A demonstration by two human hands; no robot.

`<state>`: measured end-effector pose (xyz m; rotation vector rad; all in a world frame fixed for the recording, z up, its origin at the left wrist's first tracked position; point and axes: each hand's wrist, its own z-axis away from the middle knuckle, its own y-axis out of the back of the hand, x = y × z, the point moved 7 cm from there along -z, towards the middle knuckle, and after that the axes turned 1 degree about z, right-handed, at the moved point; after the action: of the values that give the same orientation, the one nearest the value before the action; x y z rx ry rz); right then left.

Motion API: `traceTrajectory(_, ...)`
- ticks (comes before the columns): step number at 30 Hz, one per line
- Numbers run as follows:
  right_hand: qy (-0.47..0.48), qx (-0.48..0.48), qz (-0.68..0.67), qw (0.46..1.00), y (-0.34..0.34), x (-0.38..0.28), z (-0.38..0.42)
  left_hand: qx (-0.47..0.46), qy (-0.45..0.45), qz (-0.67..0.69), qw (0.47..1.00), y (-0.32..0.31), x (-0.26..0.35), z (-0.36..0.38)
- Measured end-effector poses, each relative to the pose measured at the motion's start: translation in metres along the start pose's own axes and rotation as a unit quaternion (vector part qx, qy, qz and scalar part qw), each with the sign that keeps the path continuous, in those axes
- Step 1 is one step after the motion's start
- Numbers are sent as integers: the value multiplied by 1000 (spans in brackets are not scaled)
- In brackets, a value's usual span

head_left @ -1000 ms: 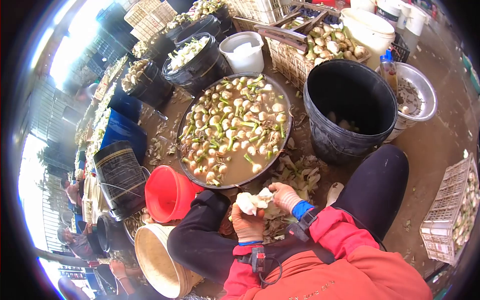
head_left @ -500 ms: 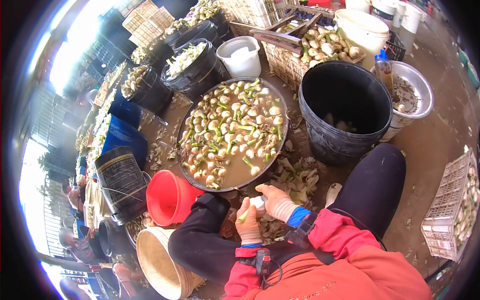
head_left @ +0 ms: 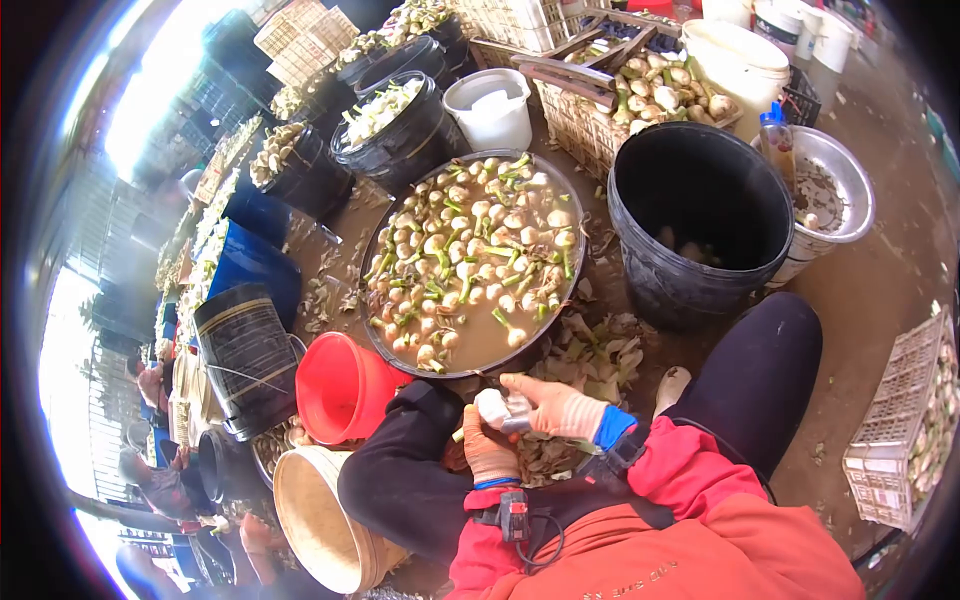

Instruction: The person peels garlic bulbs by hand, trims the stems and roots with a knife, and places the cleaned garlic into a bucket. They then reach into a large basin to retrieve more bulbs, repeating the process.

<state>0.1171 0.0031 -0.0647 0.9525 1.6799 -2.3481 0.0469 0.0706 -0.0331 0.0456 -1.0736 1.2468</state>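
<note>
My left hand point(head_left: 489, 452), in an orange glove, is closed around a white garlic bulb point(head_left: 491, 406), with a pale green stem end showing beside the fingers. My right hand point(head_left: 562, 408), gloved the same way, is closed at the bulb's right side. Between its fingers is a small greyish piece point(head_left: 518, 412); I cannot tell what it is. Below the right wrist shows a pale green stem piece point(head_left: 588, 448). Just beyond both hands stands a wide round basin point(head_left: 581, 262) of murky water, full of garlic bulbs with green stems.
A black bucket point(head_left: 640, 265) with a few bulbs inside stands beyond my right knee. By my left leg are a red bucket point(head_left: 335, 385) and a tipped cream bucket point(head_left: 318, 520). Peelings point(head_left: 605, 350) litter the floor. A crate point(head_left: 890, 430) of bulbs stands far right. Other people point(head_left: 165, 485) sit at left.
The bulb has shifted left and shows more between my hands. My left hand has moved slightly left and its grip has turned. A pale green stem piece now shows below my right wrist.
</note>
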Motion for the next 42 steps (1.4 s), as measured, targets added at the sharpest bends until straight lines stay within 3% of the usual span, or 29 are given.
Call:
traceTrajectory(1,24,32,291,956,-12,-20,18,19,-21,-43,999,2,0,-1)
traceTrajectory(2,45,60,556,828,-28,-40,35,18,-20,-45,999,2,0,-1)
traceTrajectory(3,45,61,555,829,-26,-39,33,33,-21,-81,996,6,2,-2)
traceTrajectory(5,-40,20,674,738,-21,-24,28,48,-2,-137,989,12,5,0)
traceTrajectory(6,-42,18,673,738,-29,-33,32,50,-2,-136,989,18,4,-1)
traceTrajectory(8,-128,-1,625,770,-52,-56,47,-42,64,-48,996,21,-9,-9)
traceTrajectory(9,-138,-11,525,839,-55,-57,53,-32,103,34,994,22,-14,-10)
traceTrajectory(10,-138,-14,524,840,-55,-51,54,-30,101,33,994,22,-13,-12)
traceTrajectory(12,-40,-97,371,923,-74,-43,57,-54,67,8,996,18,-11,-16)
traceTrajectory(14,-65,-72,369,924,-66,-44,55,-11,84,70,994,24,-16,-29)
traceTrajectory(16,-79,64,322,941,-20,-45,46,-34,133,82,987,14,-8,-32)
traceTrajectory(17,-99,131,431,887,6,-44,39,32,94,54,994,9,-3,-33)
traceTrajectory(18,-72,203,534,818,19,-50,39,20,101,57,993,-7,-2,-37)
traceTrajectory(20,-111,165,610,767,27,-37,36,-41,102,52,993,-65,0,-44)
traceTrajectory(21,-86,150,624,762,27,-24,33,-130,-41,-59,989,-102,7,-46)
traceTrajectory(22,-63,133,638,756,26,-16,29,-183,60,10,981,-139,0,-42)
traceTrajectory(23,-133,120,619,765,17,-18,31,-217,92,-18,972,-184,4,-11)
traceTrajectory(24,-105,79,641,756,32,5,16,-326,120,-11,938,-221,7,9)
traceTrajectory(26,-166,72,641,746,20,-9,26,-443,100,8,891,-263,20,35)
traceTrajectory(27,-168,67,638,749,19,-6,26,-450,69,-6,890,-267,26,31)
traceTrajectory(28,-146,124,646,739,24,-11,26,-456,38,-21,889,-267,35,25)
traceTrajectory(29,-123,180,652,726,28,-16,27,-438,-5,-51,897,-255,41,6)
traceTrajectory(32,-160,128,664,719,26,-22,21,-199,-43,-191,960,-170,40,-84)
traceTrajectory(34,-132,122,664,726,25,-21,22,-84,-57,-399,911,-118,34,-115)
traceTrajectory(36,-162,128,596,776,32,-12,19,-95,-43,-540,835,-89,14,-144)
traceTrajectory(38,-213,142,566,784,24,-28,26,-137,-145,-594,780,-69,-11,-178)
traceTrajectory(39,-224,151,555,787,27,-27,25,-142,-149,-647,734,-62,-24,-190)
traceTrajectory(40,-234,160,545,789,31,-26,26,-183,-39,-667,721,-72,-35,-186)
traceTrajectory(42,-214,165,552,789,40,-22,23,-150,12,-732,664,-87,-34,-178)
